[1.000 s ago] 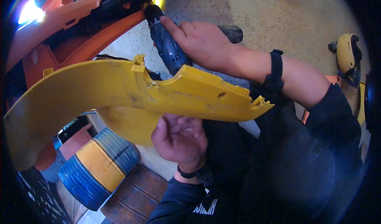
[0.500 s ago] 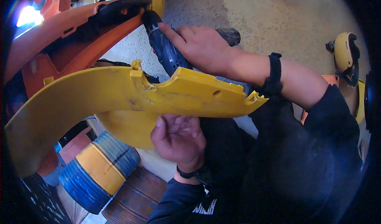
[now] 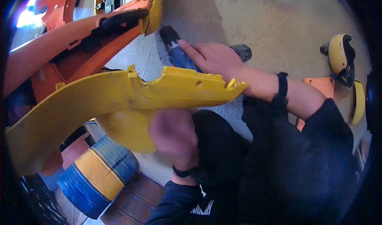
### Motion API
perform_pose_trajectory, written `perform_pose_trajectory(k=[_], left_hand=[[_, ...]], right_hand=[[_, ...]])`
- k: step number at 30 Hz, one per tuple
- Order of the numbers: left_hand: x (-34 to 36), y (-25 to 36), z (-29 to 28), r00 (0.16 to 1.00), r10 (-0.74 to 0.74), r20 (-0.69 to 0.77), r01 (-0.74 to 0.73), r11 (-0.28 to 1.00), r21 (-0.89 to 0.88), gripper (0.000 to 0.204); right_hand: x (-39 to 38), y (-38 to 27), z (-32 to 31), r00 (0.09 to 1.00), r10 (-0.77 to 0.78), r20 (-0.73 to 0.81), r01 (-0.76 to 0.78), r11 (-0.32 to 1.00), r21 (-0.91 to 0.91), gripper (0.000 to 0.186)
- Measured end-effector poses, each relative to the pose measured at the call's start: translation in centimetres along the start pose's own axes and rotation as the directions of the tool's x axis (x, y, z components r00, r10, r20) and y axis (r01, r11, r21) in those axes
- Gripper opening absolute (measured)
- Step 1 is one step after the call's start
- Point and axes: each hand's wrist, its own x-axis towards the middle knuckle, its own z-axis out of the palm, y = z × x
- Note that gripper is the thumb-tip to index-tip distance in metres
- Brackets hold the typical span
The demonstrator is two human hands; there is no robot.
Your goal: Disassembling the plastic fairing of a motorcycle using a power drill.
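My right hand [image 3: 221,59] grips a blue-and-black power drill [image 3: 181,57], its index finger stretched along the body. The drill's dark nose stands apart from the orange plastic panel [image 3: 113,38]; its lower part is hidden behind a long, curved yellow plastic panel [image 3: 171,90]. That yellow panel has a jagged right end and a small hole, and spans the view in front of me. Just below its lower edge is my left hand [image 3: 173,131], smeared by motion, its fingers indistinct. A wider yellow piece [image 3: 125,129] shows beside the left hand.
Blue-and-yellow drum [image 3: 99,167] and a rusty brown drum [image 3: 133,201] stand at lower left. On the floor at right lie a yellow helmet-like shell [image 3: 340,55], an orange piece [image 3: 320,86] and a yellow curved piece [image 3: 359,103]. Black-and-grey items [image 3: 111,2] are at upper left.
My right hand and the drill have moved right, drawing the drill's nose away from the orange panel's end. My left hand has shifted slightly and blurred. The yellow panel sits a little further left.
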Motion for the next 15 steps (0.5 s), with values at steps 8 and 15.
perform_pose_trajectory(k=[8, 15], left_hand=[[4.2, -1.3, 0.1, 0.999, 0.024, -0.041, -0.018, 0.990, 0.137, 0.038], [11.0, -0.5, -0.7, 0.998, 0.064, 0.006, -0.064, 0.968, 0.241, 0.031]], right_hand=[[-11.0, 5.8, -2.8, 0.897, 0.440, 0.050, -0.435, 0.896, -0.087, 0.078], [-14.3, 9.2, -5.9, 0.749, 0.661, 0.035, -0.628, 0.726, -0.279, 0.097]])
